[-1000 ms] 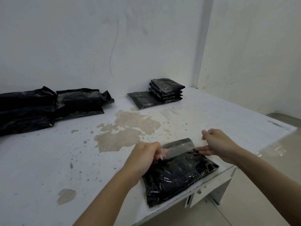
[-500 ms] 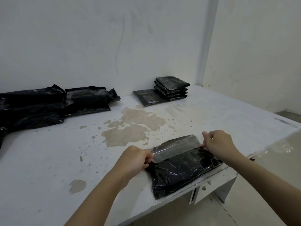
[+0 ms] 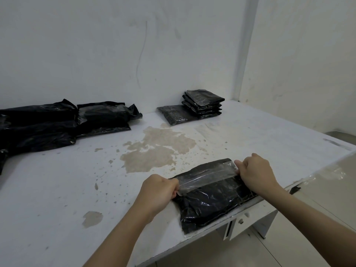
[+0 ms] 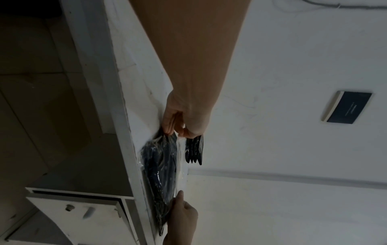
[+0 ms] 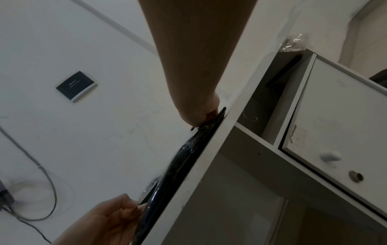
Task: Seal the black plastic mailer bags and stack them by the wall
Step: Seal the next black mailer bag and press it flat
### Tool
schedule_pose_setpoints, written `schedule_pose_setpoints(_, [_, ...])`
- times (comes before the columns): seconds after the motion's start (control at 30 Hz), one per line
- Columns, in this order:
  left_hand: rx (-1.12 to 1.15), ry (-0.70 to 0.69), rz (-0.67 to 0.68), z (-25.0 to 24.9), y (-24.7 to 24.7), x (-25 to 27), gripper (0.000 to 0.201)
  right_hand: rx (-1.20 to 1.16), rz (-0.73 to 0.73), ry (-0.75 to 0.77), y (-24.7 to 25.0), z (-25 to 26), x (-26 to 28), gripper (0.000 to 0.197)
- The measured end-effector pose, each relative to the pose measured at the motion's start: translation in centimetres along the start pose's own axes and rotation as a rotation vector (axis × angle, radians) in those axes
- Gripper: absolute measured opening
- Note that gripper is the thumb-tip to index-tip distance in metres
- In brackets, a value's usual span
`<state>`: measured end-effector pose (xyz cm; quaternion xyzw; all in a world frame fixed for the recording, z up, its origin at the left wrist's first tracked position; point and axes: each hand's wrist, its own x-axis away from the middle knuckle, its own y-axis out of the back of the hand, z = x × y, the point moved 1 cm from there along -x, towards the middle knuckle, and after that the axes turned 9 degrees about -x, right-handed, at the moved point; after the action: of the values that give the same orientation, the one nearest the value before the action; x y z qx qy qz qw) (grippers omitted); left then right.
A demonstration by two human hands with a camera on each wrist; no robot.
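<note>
A black mailer bag (image 3: 213, 199) lies flat at the near edge of the tabletop (image 3: 57, 189), its contents hidden. The left hand (image 3: 157, 191) and right hand (image 3: 256, 173) pinch the ends of its clear flap (image 3: 208, 178) with curled fingers (image 3: 174, 186). More bags (image 3: 202, 102) sit stacked by the wall (image 3: 115, 45).

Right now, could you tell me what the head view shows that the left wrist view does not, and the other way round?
Only the head view shows the pile of black bags at far left and the brown stain on the table. Only the left wrist view shows the drawer knob under the table and a dark plate on the wall. Both show the left hand and right hand pinching the flap of the near mailer bag, and the stack by the wall.
</note>
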<state>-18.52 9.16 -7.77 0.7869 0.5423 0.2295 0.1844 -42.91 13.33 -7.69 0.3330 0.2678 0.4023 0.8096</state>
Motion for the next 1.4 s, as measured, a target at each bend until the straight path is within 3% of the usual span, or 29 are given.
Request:
schedule_pose_setpoints(0.13, [-0.104,-0.079,-0.021,-0.1,-0.1,0.3,0.03,-0.021,-0.037,0.023,0.0,-0.1,0.4,0.046])
schedule_pose_setpoints(0.3, [-0.206,-0.148,-0.111,0.2,-0.5,0.3,0.059,0.021,-0.05,0.017,-0.2,0.0,0.8,0.034])
schedule_pose_setpoints(0.43, [-0.239,-0.159,-0.159,0.4,-1.1,0.2,0.052,0.152,-0.066,0.037,-0.3,0.6,1.2,0.032])
schedule_pose_setpoints(0.57, [-0.334,-0.192,-0.303,0.5,-1.7,0.6,0.03,0.249,-0.148,0.171,-0.7,0.5,1.2,0.026])
schedule_pose_setpoints(0.67, [-0.409,-0.287,-0.377,0.0,-2.1,1.3,0.025,0.289,-0.111,0.23,-1.0,0.1,0.7,0.009])
schedule_pose_setpoints(0.83, [-0.656,-0.626,-0.476,-0.1,-2.4,2.3,0.045,0.414,0.023,0.152,-0.6,-0.1,0.3,0.034])
schedule_pose_setpoints(0.9, [-0.695,-0.696,-0.534,0.4,-2.7,2.1,0.045,0.408,0.044,0.116,-0.6,0.1,0.4,0.039])
schedule_pose_setpoints(1.07, [-0.739,-0.666,-0.515,1.3,-1.2,1.6,0.03,0.267,0.113,0.056,-0.2,0.3,2.6,0.049])
schedule_pose_setpoints(1.27, [-0.887,-0.437,-0.496,-0.1,0.6,0.0,0.028,0.362,0.091,0.047,-1.1,2.4,6.4,0.048])
schedule_pose_setpoints(1.33, [-0.761,-0.461,-0.484,-1.1,-0.3,0.5,0.034,0.402,0.099,0.029,-1.7,3.4,7.0,0.048])
schedule_pose_setpoints(1.4, [-0.727,-0.538,-0.331,-1.9,-2.1,1.4,0.056,0.433,0.118,0.015,-2.2,4.1,7.2,0.05])
